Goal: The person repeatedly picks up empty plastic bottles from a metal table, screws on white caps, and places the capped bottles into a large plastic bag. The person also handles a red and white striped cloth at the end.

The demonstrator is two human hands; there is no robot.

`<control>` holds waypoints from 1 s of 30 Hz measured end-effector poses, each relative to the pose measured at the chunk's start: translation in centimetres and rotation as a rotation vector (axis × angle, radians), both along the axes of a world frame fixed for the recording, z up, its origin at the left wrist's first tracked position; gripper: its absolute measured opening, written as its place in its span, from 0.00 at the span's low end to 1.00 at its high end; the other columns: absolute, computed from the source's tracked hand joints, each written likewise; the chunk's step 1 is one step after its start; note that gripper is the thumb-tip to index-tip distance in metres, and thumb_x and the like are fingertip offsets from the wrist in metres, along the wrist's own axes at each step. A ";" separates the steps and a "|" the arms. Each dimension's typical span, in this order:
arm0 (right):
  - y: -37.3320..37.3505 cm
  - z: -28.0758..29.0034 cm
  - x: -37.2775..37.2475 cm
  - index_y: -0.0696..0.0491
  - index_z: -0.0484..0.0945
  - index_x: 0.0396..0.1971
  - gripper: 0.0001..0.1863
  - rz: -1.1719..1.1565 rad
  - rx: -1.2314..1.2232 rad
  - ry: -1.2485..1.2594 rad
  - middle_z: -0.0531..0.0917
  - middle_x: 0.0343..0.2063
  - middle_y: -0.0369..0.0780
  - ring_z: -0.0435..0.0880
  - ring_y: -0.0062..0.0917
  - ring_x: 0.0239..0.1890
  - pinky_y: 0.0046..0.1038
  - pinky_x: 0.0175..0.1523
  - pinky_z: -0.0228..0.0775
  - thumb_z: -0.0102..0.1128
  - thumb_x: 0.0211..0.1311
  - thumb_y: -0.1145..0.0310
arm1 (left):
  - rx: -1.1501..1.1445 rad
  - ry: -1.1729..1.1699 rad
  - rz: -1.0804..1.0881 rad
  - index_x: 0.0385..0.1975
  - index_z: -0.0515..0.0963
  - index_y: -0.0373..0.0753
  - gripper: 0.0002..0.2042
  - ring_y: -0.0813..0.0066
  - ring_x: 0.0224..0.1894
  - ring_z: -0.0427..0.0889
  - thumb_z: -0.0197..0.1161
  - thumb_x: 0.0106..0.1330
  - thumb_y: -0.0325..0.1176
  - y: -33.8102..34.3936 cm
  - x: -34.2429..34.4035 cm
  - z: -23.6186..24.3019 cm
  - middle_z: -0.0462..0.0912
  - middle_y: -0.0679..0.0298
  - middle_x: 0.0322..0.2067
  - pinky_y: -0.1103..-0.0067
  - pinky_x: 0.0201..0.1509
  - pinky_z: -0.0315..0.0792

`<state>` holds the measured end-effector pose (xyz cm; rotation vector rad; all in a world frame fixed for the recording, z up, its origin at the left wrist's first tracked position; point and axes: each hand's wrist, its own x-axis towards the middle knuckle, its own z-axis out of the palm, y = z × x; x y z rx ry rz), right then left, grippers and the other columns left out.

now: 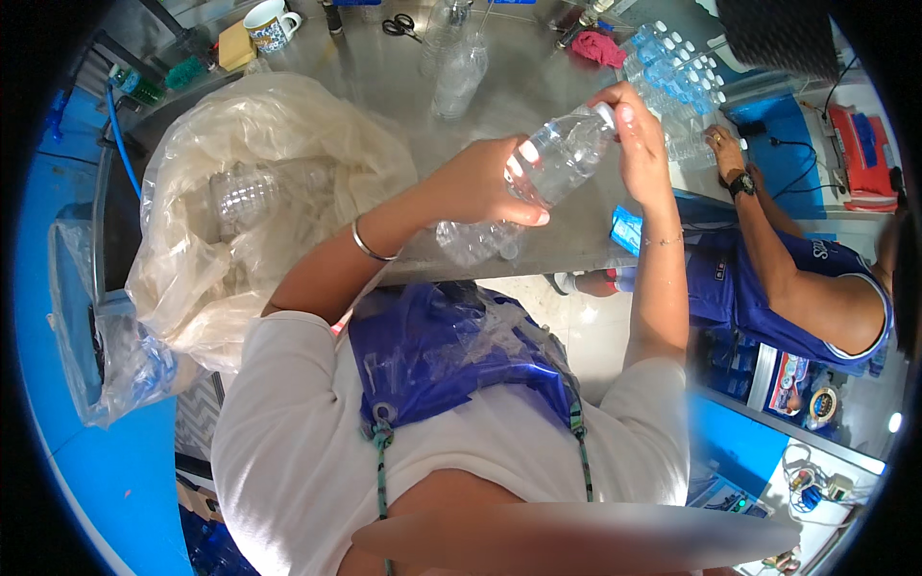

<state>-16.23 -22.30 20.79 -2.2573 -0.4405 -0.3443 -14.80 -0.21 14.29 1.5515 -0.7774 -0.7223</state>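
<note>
Head view: to your left, the cloudy plastic bag (317, 120) bulges open beside your forearm. Your left hand (475, 187) is wrapped around the lower end of the clear bottle (569, 158), which tilts above the steel table (370, 72). It looks light and thin-walled, likely to dent and slip if squeezed; support it low and steady its firmer neck, where your right hand (642, 144) closes around the white cap (606, 115).
</note>
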 end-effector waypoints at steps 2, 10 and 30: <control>0.1 0.4 -0.6 0.59 0.74 0.33 0.25 0.045 0.011 -0.100 0.74 0.26 0.40 0.72 0.26 0.28 0.26 0.36 0.63 0.37 0.72 0.51 | -0.228 0.371 -0.238 0.53 0.67 0.31 0.36 0.70 0.36 0.82 0.75 0.45 0.41 0.3 0.0 -0.3 0.81 0.59 0.37 0.73 0.38 0.79; 1.8 0.5 -0.9 0.60 0.73 0.30 0.24 0.284 0.303 -0.317 0.75 0.25 0.44 0.75 0.31 0.26 0.29 0.33 0.64 0.37 0.71 0.54 | -0.638 1.095 -0.865 0.54 0.67 0.30 0.32 0.59 0.30 0.84 0.71 0.51 0.38 -1.0 -1.6 -0.8 0.81 0.50 0.37 0.69 0.36 0.81; -1.1 -1.7 -0.2 0.59 0.70 0.27 0.18 0.130 0.022 -0.170 0.72 0.19 0.45 0.71 0.37 0.20 0.32 0.30 0.65 0.43 0.68 0.59 | -0.247 0.408 -0.410 0.51 0.67 0.25 0.33 0.63 0.30 0.86 0.71 0.48 0.38 -0.3 0.5 -1.4 0.82 0.49 0.37 0.73 0.35 0.79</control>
